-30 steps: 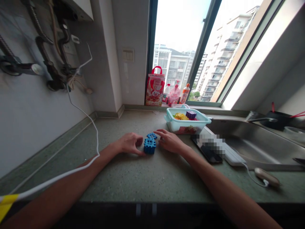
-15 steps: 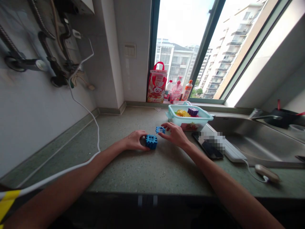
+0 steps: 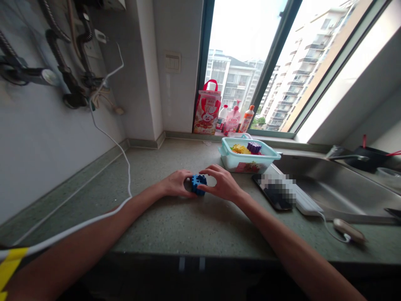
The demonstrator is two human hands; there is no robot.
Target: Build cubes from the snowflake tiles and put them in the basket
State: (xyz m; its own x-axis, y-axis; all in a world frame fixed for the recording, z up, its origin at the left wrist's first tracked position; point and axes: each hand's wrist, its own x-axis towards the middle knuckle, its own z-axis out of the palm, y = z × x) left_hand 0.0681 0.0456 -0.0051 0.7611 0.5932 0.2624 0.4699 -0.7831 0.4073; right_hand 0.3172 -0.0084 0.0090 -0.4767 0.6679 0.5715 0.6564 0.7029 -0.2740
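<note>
Moving in from the right, the right hand (image 3: 223, 185) is now joining the left hand (image 3: 177, 184) at the blue lattice cube (image 3: 196, 182); both grips are pinching it, working together.

We see the right hand (image 3: 221, 184) shifted left, thumb and fingertips now at the blue block (image 3: 195, 184); the blue piece it held apart no longer shows separately.

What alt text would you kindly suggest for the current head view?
A left hand holds a blue openwork block on a speckled counter, the right hand at its other side. Beyond stands a teal tub of colourful pieces beside a sink.
</note>
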